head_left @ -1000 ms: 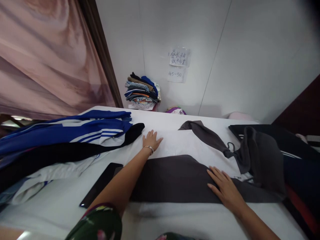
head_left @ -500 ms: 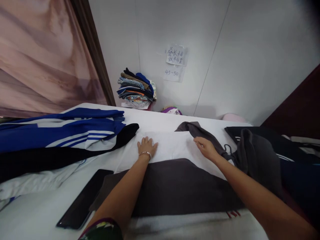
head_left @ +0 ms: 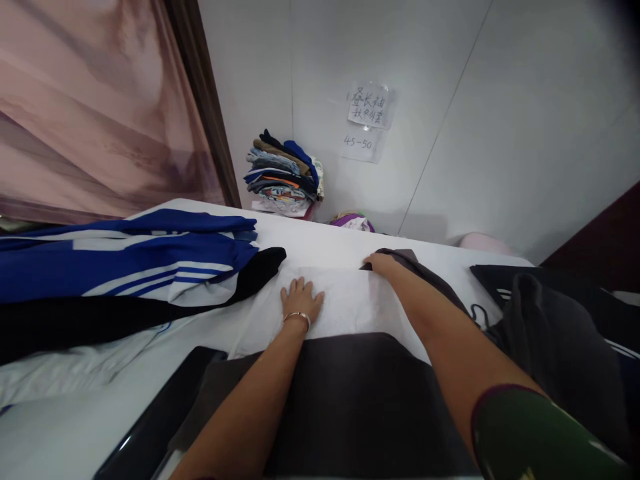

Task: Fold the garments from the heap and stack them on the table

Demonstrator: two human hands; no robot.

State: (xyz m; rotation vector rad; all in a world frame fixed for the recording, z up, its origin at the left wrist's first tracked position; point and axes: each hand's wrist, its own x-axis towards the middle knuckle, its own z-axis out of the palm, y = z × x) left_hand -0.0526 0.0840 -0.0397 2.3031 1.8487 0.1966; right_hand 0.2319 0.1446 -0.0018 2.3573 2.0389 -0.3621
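Observation:
A dark grey and white hooded jacket lies spread in front of me, its grey part (head_left: 360,400) nearest and a white part (head_left: 345,300) beyond it. My left hand (head_left: 301,303) rests flat on the white part, fingers spread, a bracelet on the wrist. Farther off, my right hand (head_left: 380,262) has its fingers closed at the dark grey sleeve (head_left: 407,256), beside the white part's far edge; the fingertips are partly hidden. Right of my right forearm lie a dark cord (head_left: 479,315) and a bunched grey hood-like part (head_left: 545,340).
Blue and white striped clothes (head_left: 150,257) and a black garment (head_left: 125,317) lie at left. A black phone-like slab (head_left: 165,407) is near my left arm. Dark clothes (head_left: 565,300) lie at right. A clothes stack (head_left: 285,177) stands behind the white table (head_left: 310,240), below a handwritten sign (head_left: 370,107).
My right hand has moved away from me and left, from over the white part to the grey sleeve. My left hand stays flat on the cloth. The view has shifted slightly.

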